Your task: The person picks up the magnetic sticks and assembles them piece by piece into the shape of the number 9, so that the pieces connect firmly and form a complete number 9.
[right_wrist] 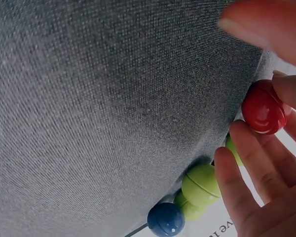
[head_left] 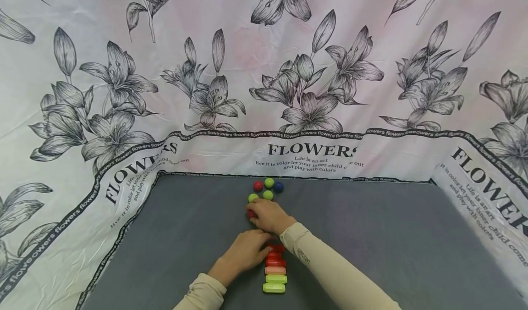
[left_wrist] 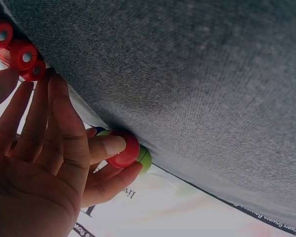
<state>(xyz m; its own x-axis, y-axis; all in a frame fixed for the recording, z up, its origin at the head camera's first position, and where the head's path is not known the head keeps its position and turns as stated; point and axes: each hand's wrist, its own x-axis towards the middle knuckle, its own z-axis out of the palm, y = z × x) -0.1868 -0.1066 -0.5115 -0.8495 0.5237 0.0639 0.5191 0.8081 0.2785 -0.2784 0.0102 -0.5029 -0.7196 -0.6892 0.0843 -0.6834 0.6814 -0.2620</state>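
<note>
A white cloth printed with grey lilies (head_left: 305, 163) and the word FLOWERS forms the backdrop to a dark grey fabric-covered tabletop (head_left: 371, 236). The right hand (head_left: 270, 214) pinches a glossy red ball (right_wrist: 263, 109) between thumb and fingers; whether the ball touches the tabletop cannot be told. The left hand (head_left: 241, 252), its fingers loosely extended and slightly apart, has its tips at the far end of a row of short plastic-looking cylinders: three red cylinders (head_left: 275, 262), one salmon-pink cylinder (head_left: 275, 270) and two yellow-green cylinders (head_left: 276, 279).

The row lies from the pinched ball toward the camera and a little to the right, running away from the viewer, with each piece's long axis crosswise. The left hand is nearer the row, the right nearer the balls. Just beyond the right fingers sit two lime-green balls (head_left: 268, 195); past them, close together, are a second red ball (head_left: 257, 185), a third lime-green ball (head_left: 269, 182) and a dark blue ball (head_left: 278, 186). No container shows in the three views.
</note>
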